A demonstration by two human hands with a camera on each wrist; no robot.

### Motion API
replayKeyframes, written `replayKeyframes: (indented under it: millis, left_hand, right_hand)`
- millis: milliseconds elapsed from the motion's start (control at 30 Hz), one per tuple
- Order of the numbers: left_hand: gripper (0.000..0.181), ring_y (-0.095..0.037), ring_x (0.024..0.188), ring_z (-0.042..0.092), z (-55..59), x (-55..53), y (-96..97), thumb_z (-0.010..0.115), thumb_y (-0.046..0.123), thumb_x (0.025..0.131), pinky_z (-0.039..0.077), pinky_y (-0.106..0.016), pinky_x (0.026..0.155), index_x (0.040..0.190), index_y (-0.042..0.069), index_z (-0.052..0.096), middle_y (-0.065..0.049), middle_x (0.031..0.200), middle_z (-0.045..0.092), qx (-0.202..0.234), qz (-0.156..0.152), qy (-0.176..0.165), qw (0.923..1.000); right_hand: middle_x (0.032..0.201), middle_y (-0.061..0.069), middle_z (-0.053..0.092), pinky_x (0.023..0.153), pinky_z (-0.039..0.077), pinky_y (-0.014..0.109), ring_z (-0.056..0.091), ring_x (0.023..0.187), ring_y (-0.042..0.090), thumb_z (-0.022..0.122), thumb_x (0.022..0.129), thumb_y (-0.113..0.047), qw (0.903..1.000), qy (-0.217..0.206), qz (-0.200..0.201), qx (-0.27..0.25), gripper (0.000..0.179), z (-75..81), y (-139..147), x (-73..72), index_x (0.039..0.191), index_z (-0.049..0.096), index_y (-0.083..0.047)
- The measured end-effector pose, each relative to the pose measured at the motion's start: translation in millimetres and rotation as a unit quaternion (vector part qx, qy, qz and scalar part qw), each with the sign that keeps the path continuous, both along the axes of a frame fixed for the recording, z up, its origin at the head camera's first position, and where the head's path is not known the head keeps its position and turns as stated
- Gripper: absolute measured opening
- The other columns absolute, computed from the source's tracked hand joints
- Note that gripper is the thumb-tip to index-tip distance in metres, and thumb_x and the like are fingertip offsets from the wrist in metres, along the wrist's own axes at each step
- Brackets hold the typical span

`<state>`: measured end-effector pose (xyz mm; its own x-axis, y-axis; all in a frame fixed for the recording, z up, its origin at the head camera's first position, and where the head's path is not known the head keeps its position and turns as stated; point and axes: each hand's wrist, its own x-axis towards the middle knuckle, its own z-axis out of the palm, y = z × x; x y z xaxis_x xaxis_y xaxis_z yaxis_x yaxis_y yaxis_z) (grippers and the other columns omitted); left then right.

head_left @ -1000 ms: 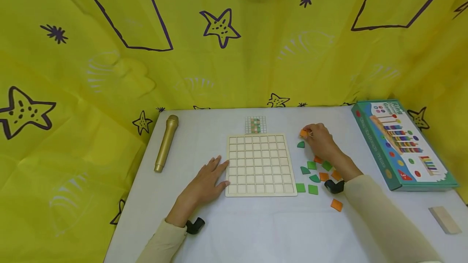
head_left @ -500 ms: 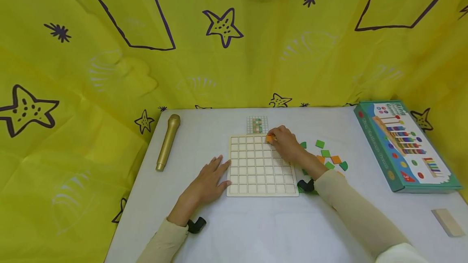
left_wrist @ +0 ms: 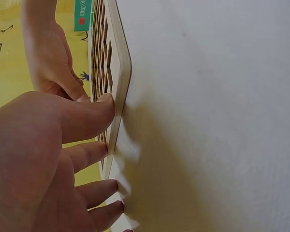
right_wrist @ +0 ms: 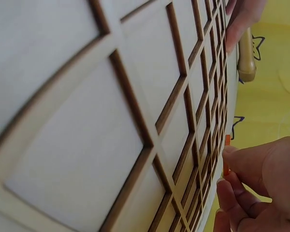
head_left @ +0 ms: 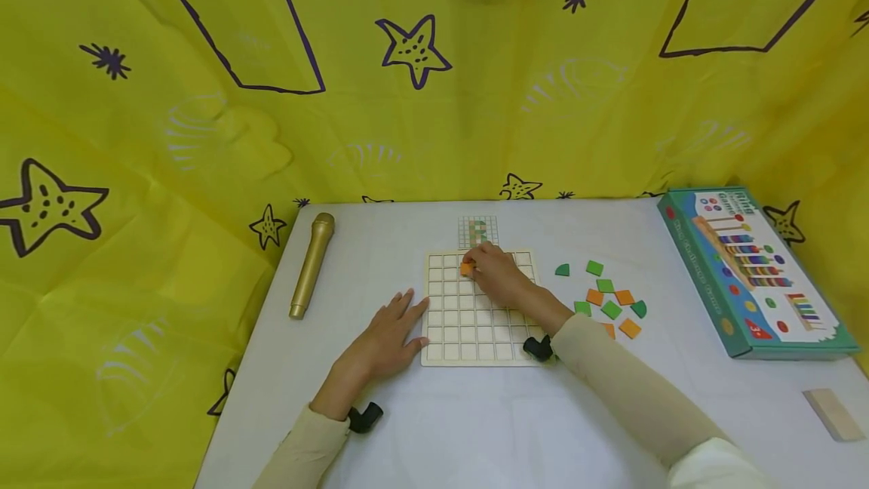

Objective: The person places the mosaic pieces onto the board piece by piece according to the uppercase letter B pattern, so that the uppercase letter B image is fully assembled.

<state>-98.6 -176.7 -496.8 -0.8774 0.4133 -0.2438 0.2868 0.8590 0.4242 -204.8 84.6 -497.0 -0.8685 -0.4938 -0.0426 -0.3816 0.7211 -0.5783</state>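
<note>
A pale wooden grid board (head_left: 468,362) with square recesses lies on the white table. Over its upper middle, my right hand (head_left: 501,276) pinches an orange square tile (head_left: 466,269) between thumb and fingertips. The right wrist view shows that tile (right_wrist: 227,153) edge-on, close above the grid. My left hand (head_left: 387,336) lies with spread fingers at the board's left edge; in the left wrist view its thumb (left_wrist: 99,116) touches the board's rim. Just behind the board is a small card (head_left: 478,226) printed with a green and orange pattern on a grid.
Right of the board lie several loose tiles, among them an orange square (head_left: 630,328), a green square (head_left: 594,268) and a green quarter-round (head_left: 563,270). A gold microphone (head_left: 312,266) lies at left. At right are a game box (head_left: 753,270) and a wooden block (head_left: 832,414).
My right hand has carried the orange tile leftward from beside the loose tiles to over the board's upper middle. The left hand has stayed at the board's left edge.
</note>
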Motion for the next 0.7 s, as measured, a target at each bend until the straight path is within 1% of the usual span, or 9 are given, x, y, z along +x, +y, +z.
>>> replayKeyframes:
  millis: [133,267,367,500,700]
  left_hand:
    - [0.067,-0.039,0.163,0.015,-0.2,-0.1,1.3,0.058,0.037,0.109,0.019,-0.059,0.13,0.167,0.015,0.034,-0.018,0.175,0.019,0.003,0.0,0.003,1.0]
    - [0.067,-0.039,0.162,0.016,-0.2,0.1,1.5,0.058,0.037,0.108,0.02,-0.059,0.13,0.167,0.015,0.035,-0.018,0.175,0.02,-0.001,0.0,0.006,1.0]
    - [0.067,-0.039,0.162,0.017,0.8,0.3,1.5,0.059,0.038,0.108,0.02,-0.058,0.13,0.166,0.016,0.035,-0.018,0.175,0.02,-0.001,0.0,0.007,1.0]
    - [0.067,-0.04,0.162,0.017,1.1,0.2,1.5,0.059,0.038,0.108,0.02,-0.058,0.13,0.167,0.016,0.034,-0.018,0.175,0.02,-0.003,0.0,0.008,1.0]
    - [0.068,-0.041,0.162,0.017,-0.1,-0.6,0.8,0.059,0.037,0.108,0.021,-0.06,0.129,0.167,0.015,0.034,-0.019,0.175,0.02,-0.005,-0.001,0.004,1.0]
  right_hand:
    - [0.131,0.013,0.061,0.1,0.046,0.052,0.057,0.127,0.035,0.063,0.107,-0.013,1.0,0.008,0.003,0.003,0.027,1.3,-1.2,0.8,0.133,0.064,-0.005]
    - [0.126,0.01,0.063,0.101,0.045,0.052,0.058,0.123,0.035,0.065,0.106,-0.012,0.9999,0.011,0.006,0.002,0.02,1.7,-1.9,1.4,0.125,0.067,-0.007]
    - [0.121,0.008,0.064,0.098,0.045,0.05,0.058,0.12,0.034,0.065,0.105,-0.011,0.9999,0.015,0.004,0.007,0.016,0.8,-2.8,1.8,0.119,0.07,-0.008]
    - [0.121,0.008,0.065,0.094,0.045,0.049,0.06,0.119,0.034,0.065,0.104,-0.01,0.9997,0.022,0.004,0.008,0.017,-0.9,-3.8,2.1,0.119,0.072,-0.008]
    - [0.123,0.008,0.066,0.095,0.047,0.049,0.061,0.12,0.034,0.068,0.103,-0.01,0.9996,0.024,0.009,0.007,0.016,-0.6,-5.6,2.4,0.119,0.073,-0.008]
